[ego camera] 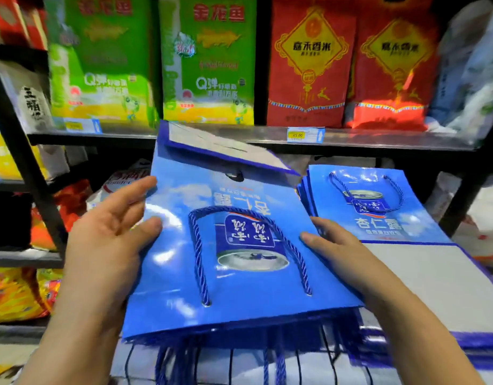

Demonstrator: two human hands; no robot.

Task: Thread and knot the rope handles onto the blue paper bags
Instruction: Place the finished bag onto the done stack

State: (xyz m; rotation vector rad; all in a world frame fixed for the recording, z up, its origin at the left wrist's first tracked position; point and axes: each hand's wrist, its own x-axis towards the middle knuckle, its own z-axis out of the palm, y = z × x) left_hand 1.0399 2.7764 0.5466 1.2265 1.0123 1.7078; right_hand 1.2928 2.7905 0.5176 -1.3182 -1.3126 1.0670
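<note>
Bag (239,309) hangs between my 2 hands: left hand (106,237) and right hand (348,257) each pinch a side edge, thumb on its face. 1 rope handle (196,245) looks threaded; I'd turn it flat, checking the other side's knots before adding it to the stack (428,212).

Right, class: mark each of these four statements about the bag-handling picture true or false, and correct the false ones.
1. The left hand and right hand both hold one blue paper bag. True.
2. Its rope handle is red. False: the rope handle is blue.
3. A stack of blue bags lies right of the held bag. True.
4. The shelf behind holds only green packs. False: it carries green packs and red packs.
</note>
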